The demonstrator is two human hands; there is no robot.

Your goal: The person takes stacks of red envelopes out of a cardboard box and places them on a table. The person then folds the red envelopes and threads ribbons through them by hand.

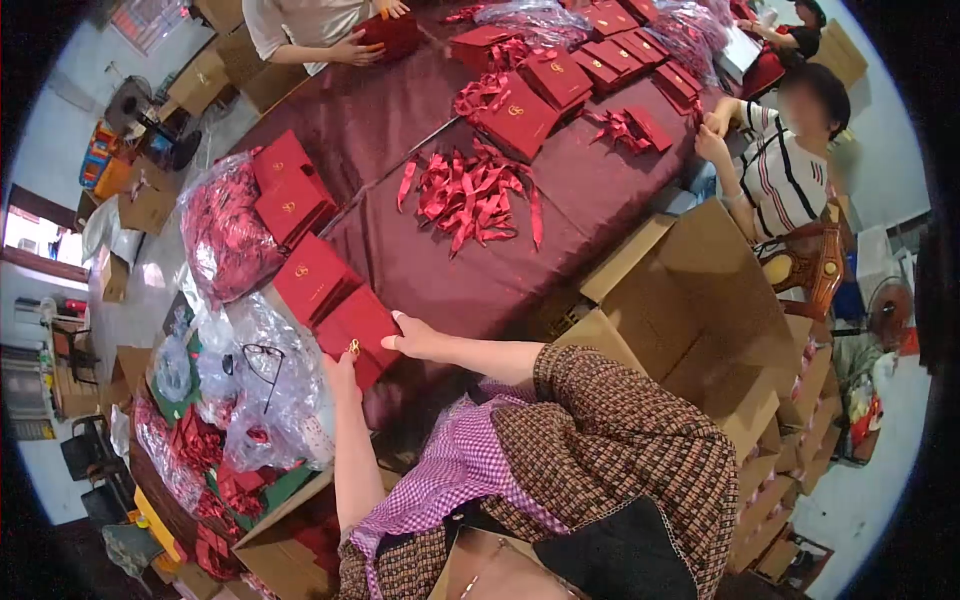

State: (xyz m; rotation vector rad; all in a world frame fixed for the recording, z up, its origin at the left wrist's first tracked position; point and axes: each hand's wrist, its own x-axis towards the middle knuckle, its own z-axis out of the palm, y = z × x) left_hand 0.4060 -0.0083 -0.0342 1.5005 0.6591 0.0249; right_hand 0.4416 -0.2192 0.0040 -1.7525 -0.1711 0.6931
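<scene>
Both hands are on one red bag (355, 325) with a gold mark, at the table's near left edge. My left hand (342, 368) grips its lower edge beside the gold mark. At its right edge, my right hand (408, 335) holds it with the thumb on top. Another red bag (312, 272) lies against it, just beyond. Farther up is a stack of red bags (288, 190). A heap of red ribbons (478, 195) lies on the dark red tablecloth (400, 260) to the right.
An open cardboard box (690, 290) stands right of me. Clear plastic wrap and glasses (264, 365) lie at left, below a plastic sack (228, 235) of red items. Co-workers sit at right (790, 170) and stand across the table (310, 35).
</scene>
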